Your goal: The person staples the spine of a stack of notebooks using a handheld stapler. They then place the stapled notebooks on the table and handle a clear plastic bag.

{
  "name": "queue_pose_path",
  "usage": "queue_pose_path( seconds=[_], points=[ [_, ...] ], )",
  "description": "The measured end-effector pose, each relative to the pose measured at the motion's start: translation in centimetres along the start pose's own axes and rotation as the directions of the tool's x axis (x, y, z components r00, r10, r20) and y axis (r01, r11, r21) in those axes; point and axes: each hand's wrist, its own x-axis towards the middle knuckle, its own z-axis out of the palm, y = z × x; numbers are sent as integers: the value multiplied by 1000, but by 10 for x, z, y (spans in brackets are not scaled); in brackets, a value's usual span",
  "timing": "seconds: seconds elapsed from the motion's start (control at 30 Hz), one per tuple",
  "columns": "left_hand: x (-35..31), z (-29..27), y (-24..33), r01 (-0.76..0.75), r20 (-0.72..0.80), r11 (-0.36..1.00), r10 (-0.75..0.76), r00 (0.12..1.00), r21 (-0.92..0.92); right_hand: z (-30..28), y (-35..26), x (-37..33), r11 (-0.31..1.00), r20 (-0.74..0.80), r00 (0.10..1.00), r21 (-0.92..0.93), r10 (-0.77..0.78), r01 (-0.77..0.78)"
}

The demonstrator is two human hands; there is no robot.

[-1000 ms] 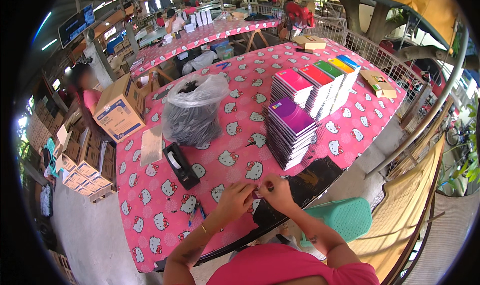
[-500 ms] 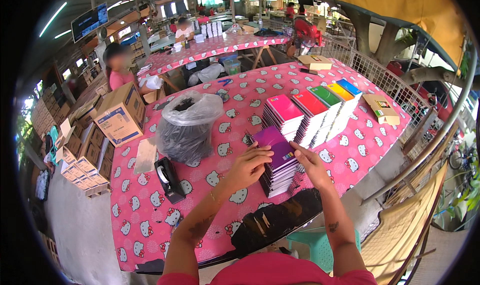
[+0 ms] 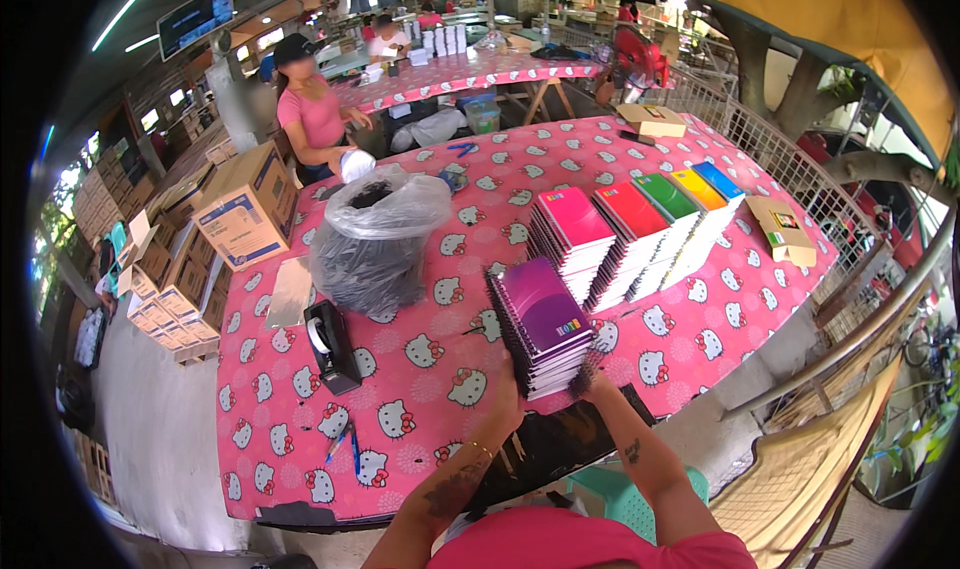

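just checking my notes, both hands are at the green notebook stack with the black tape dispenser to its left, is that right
The colour is wrong: the head view shows the left hand and right hand at the purple notebook stack. The black tape dispenser is to its left.

purple notebook stack [image 3: 545, 319] ahead, open tablecloth [image 3: 425, 394] leftward

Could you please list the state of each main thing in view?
Purple spiral notebooks: closed, stacked, between left hand and right hand.
Multicoloured notebooks: closed, stacked.
Translucent plastic bag: open-topped, filled.
Large brown cardboard box: apparently closed.
Black plastic tape dispenser: white roll loaded.
Hanging dark-framed screen: lit.
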Motion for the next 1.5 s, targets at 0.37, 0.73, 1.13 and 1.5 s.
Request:
queue_pose_path(
  seconds=[0.37,0.73,1.13,1.5],
  points=[
    [-23,-32,-23,-143,-190,971,106,976,-193,20,-3,51,969,62,986,-206,154,-138],
    [-56,-102,-14,-260,-443,957,179,878,-129,68,41,103,827,69,958,-524,279,-204],
    [-149,-171,79,-49,-253,549,461,850,834,77,77,77,589,-38,967,-787,251,-184],
    [-179,-294,211,-69,-154,701,251,955,710,330,27,-77,-192,736,617,-672,-278,715]
  ],
)
